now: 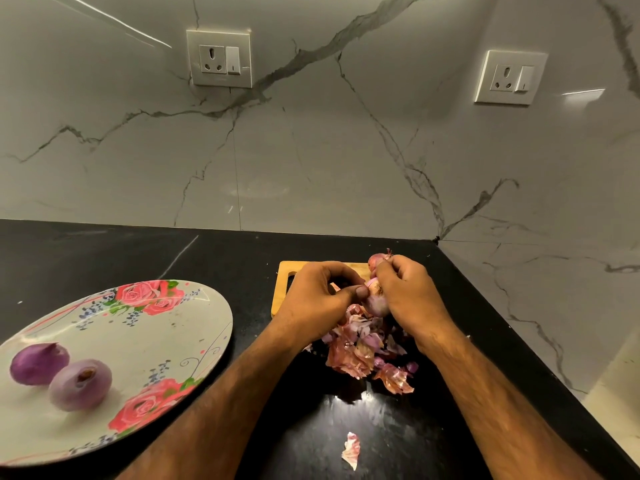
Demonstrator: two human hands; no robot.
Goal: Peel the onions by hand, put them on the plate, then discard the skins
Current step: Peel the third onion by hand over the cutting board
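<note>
Both hands meet over the far right of the black desk (225, 258), working on one onion (376, 303) held in the air just above a wooden cutting board (285, 296). The right hand (410, 296) has its fingers curled round the onion and steadies it. The left hand (318, 294) is narrowed to a pinch, thumb against fingers at the onion's outer layer, most likely so that one hand can turn the bulb while the other tears skin away. How much skin is left on it I cannot tell, since the fingers cover most of it; a pinkish rounded end with a wisp of root shows above the right hand's knuckles. Directly below and on the near side of the hands lies a heap of papery skins (360, 351), pink and purple, probably allowed to fall in one spot so they can be gathered in one go later. One stray skin (351, 450) lies apart, nearer the camera. Well to the left sits a flowered plate (207, 306), and on its near left part rest two peeled onions (38, 363) (79, 384), touching or almost touching each other. So the task looks well under way, with discarding not yet begun. The desk is glossy and dark, with glare in the near part. Behind it rises a pale, grey-veined marble wall (346, 150) that turns a corner on the right, carrying two switched sockets (219, 58) (510, 77).
</note>
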